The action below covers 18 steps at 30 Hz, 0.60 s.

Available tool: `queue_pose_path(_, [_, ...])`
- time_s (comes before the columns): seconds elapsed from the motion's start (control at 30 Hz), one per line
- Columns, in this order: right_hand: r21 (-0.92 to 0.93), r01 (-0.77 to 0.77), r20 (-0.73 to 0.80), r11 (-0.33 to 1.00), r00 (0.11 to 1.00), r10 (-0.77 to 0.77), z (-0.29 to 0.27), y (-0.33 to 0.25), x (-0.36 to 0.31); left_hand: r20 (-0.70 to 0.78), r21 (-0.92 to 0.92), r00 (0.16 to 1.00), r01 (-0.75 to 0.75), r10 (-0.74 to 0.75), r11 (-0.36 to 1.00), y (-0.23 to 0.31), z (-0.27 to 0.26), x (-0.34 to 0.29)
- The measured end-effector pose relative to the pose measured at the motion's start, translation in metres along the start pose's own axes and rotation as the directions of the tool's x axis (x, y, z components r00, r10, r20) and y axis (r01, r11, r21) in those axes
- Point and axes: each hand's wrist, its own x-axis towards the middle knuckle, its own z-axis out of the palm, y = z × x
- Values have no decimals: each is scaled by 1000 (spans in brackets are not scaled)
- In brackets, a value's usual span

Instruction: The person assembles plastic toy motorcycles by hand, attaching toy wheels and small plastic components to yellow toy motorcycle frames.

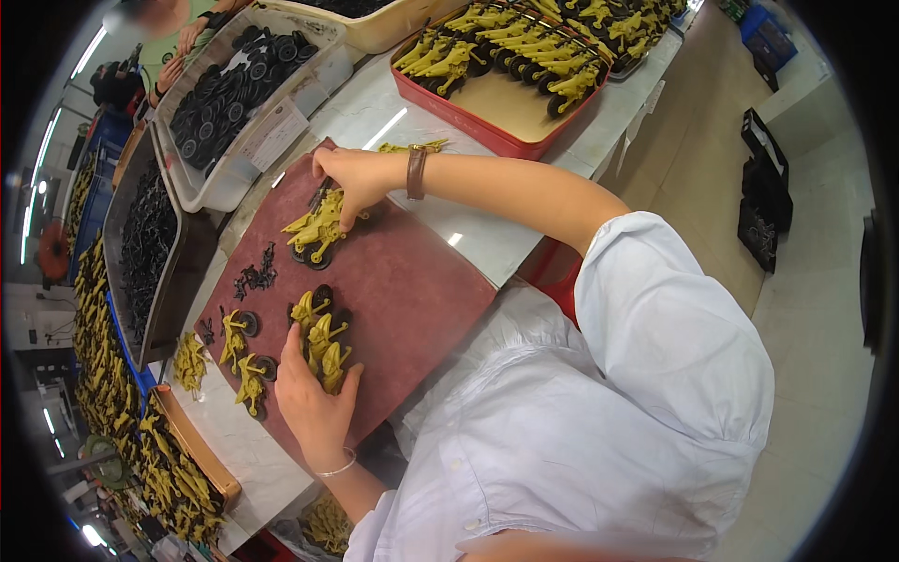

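Observation:
On a dark red work mat [421,281] lie small yellow plastic toy frames with black wheels, like little motorbikes. My left hand [318,403], a thin bracelet at its wrist, curls its fingers and thumb round a row of these yellow toy frames [325,347] on the mat. Farther off, my right hand [361,183], with a brown wrist strap, closes round another cluster of yellow toy frames [320,225]; its fingertips are partly hidden. Two loose yellow toy frames [251,375] lie left of my left hand. Small black parts [255,272] sit in a pile between the clusters.
A white bin [187,178] of black wheels and a grey tray [169,309] of small black parts stand at the left. The red tray [506,140] at the back holds rows of yellow toys. Another person's hand [170,73] shows at top left.

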Motion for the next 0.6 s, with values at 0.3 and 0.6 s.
queue_pose_path(0.3, [-261, 145, 297, 954, 953, -63, -8, -27, 28, 74, -79, 994, -70, 76, 994, -6, -3, -3])
queue_pose_path(0.6, [-461, 159, 450, 873, 890, 75, -20, -47, 40, 52, -103, 997, -46, 51, 994, -8, 0, 1])
